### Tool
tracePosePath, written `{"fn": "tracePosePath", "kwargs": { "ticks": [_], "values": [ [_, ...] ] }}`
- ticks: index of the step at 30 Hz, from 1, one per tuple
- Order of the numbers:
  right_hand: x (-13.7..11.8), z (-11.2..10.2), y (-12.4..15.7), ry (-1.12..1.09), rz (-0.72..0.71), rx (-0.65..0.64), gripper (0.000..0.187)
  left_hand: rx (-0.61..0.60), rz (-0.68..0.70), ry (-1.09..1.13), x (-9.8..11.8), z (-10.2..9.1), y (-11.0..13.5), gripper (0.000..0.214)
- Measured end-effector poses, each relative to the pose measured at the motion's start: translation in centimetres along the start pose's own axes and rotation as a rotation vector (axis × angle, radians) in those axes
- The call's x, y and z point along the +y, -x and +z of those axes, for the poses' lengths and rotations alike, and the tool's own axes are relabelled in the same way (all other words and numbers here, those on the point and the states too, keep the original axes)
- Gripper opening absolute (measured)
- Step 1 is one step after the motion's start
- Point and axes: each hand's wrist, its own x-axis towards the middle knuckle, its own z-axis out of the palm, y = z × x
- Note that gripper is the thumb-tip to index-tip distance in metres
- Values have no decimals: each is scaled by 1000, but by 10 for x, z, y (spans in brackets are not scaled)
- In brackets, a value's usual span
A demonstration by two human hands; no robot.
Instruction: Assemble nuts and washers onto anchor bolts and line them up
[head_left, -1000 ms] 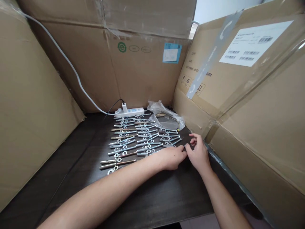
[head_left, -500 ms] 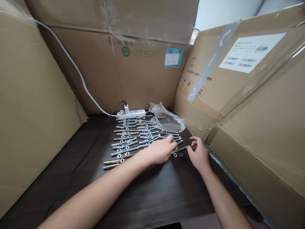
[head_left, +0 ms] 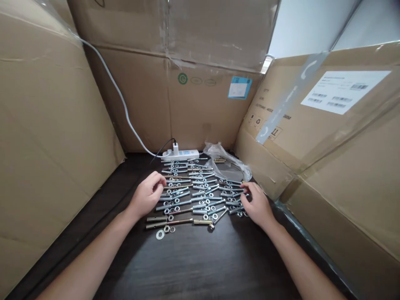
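Rows of metal expansion bolts (head_left: 173,204) lie on the dark table, with sleeves, nuts and washers (head_left: 160,234) among them. My left hand (head_left: 147,195) is at the left ends of the middle rows, fingers loosely bent, thumb apart from the index finger, nothing visible in it. On the other side, my right hand (head_left: 256,205) hovers around the right ends of the short right-hand column, thumb and fingers apart; its fingertips partly cover some bolt ends. One bolt with a hex nut (head_left: 212,227) lies slanted at the near edge of the rows.
A white power strip (head_left: 184,155) with a plug and cable stands behind the rows. Beside it lies a clear plastic bag (head_left: 223,166) with brass-coloured pieces. Cardboard walls (head_left: 200,112) enclose the table at left, back and right.
My left hand has moved from the right-hand column across to the left ends of the rows. My right hand has stayed near the right column. The camera view has shifted.
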Motion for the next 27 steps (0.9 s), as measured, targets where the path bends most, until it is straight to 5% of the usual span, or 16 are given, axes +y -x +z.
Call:
{"fn": "tracePosePath", "kwargs": {
  "ticks": [6,10,16,27],
  "values": [
    [1,43,-106,149,-13,-211,27,-31,-32,40,-8,4,5,15],
    [11,79,-151,190,-7,-298,34,-20,-53,46,-13,5,6,17],
    [17,103,-168,259,34,-409,37,-46,-76,39,-12,6,6,18],
    [14,104,-164,409,145,-493,33,-82,-83,30,-10,6,7,17]
  ]
}}
